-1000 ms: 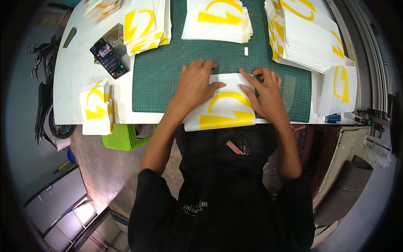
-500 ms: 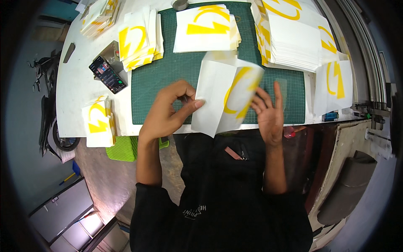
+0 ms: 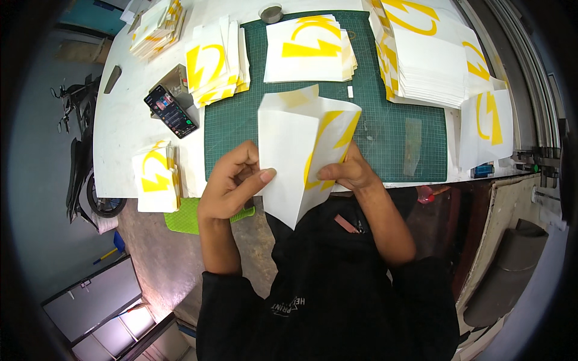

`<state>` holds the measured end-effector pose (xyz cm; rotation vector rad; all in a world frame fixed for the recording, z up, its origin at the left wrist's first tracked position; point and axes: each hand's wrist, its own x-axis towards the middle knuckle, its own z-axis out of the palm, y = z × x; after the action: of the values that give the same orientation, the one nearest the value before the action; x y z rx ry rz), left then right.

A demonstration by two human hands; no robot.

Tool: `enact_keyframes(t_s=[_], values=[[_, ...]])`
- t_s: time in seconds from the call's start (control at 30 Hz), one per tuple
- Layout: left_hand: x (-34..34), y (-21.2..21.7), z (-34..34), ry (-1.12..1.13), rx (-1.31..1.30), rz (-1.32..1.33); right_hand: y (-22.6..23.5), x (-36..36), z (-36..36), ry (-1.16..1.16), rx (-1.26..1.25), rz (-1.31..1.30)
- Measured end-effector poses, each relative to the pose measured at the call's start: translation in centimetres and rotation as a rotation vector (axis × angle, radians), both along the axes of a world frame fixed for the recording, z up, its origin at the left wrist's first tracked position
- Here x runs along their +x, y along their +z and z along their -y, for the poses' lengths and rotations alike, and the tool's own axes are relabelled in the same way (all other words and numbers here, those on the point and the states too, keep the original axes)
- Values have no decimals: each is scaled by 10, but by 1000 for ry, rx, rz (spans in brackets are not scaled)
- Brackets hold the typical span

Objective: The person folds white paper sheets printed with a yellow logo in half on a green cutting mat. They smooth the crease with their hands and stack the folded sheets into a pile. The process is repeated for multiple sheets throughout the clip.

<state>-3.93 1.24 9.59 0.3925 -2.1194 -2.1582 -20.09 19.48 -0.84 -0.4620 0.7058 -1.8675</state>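
Note:
A white paper bag with yellow print is held up in front of me, above the near edge of the table. Its top stands partly open and its lower end comes to a point toward me. My left hand pinches the left edge between thumb and fingers. On the right side, my right hand grips the printed face with the thumb in front and the fingers hidden behind. Beyond the bag, a stack of flat printed paper pieces lies on the green cutting mat.
More printed paper stacks stand at the back right, the back left, left of the mat and at the near left edge. A phone leans on a grey block. A small round bowl sits at the back.
My right hand has come in from the open position and closed on the bag's right side. The bag has moved slightly left and nearer me. My left hand keeps its pinch.

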Motion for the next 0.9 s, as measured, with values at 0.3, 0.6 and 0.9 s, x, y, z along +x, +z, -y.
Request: enact_keyframes(t_s=[0.3,0.6,0.9], values=[[15,-18,14,198,-96,113,16,-23,-18,-155,207,-181],[-2,-57,18,263,-87,166,-2,-55,-39,-188,413,-277],[-12,-90,20,309,-41,216,-17,-68,-50,-261,452,-423]])
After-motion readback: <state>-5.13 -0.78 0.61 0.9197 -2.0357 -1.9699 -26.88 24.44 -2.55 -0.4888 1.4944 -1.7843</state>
